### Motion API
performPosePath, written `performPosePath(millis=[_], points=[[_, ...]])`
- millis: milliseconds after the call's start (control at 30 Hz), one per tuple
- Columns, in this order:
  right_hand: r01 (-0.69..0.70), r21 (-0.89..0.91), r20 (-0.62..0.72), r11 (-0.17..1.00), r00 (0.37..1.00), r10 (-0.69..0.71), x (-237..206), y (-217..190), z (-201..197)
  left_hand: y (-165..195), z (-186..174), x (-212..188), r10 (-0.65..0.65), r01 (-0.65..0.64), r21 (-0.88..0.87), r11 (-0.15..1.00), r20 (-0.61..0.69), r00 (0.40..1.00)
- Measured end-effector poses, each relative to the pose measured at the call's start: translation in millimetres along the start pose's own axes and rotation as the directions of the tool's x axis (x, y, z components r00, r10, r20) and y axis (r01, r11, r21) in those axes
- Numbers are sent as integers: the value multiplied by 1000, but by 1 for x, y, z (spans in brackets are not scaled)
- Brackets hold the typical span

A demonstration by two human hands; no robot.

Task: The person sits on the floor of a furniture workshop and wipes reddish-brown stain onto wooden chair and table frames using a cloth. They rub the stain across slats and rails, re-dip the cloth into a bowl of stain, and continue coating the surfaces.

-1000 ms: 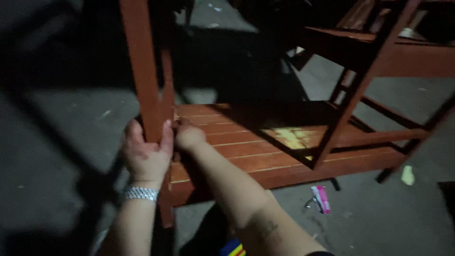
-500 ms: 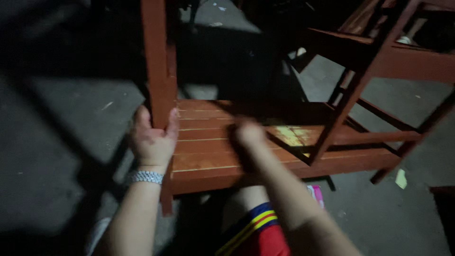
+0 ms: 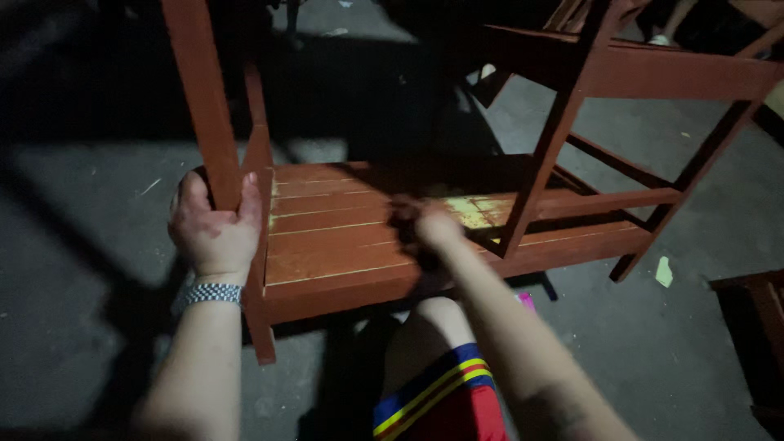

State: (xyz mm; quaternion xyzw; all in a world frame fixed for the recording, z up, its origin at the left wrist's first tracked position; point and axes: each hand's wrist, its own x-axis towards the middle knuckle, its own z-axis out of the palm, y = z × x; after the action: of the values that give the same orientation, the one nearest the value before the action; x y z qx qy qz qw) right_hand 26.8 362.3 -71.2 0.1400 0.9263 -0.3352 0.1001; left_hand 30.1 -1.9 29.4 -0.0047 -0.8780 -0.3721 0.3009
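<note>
A red-brown painted wooden chair with a slatted seat is seen lying tipped on a grey concrete floor, its seat slats facing up toward the camera and its legs and rails reaching up and to the right. One thick red-brown wooden post of the chair rises at the seat's left edge, and it is gripped near its base by the left hand, whose fingers and thumb are wrapped round the post and clamped on it. A silver metal link watch band is worn on the left wrist, just below that hand. The right hand is held over the middle of the seat, close to the slats; it is blurred, the fingers appear curled together, and whether the wood is touched or anything is held cannot be told. A patch of worn yellowish paint is seen on the seat just right of that hand. Below the seat's front edge, a bare knee and red shorts with blue and yellow stripes are visible. A small pale scrap lies on the floor to the right of the chair.
</note>
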Motion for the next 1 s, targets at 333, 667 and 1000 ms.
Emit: performPosePath(millis=[333,667,1000], points=[[151,-577,-129,803,954,-272,-3,-15,44,-4,7,2,41,-43,-55,998,-41,998],[295,-169,381,941,899,-213,-60,-153,104,3,6,6,67,-68,-3,998,-108,992],[181,-393,-43,902,976,-215,-25,-25,33,-6,14,-1,52,-68,-323,944,-59,997]])
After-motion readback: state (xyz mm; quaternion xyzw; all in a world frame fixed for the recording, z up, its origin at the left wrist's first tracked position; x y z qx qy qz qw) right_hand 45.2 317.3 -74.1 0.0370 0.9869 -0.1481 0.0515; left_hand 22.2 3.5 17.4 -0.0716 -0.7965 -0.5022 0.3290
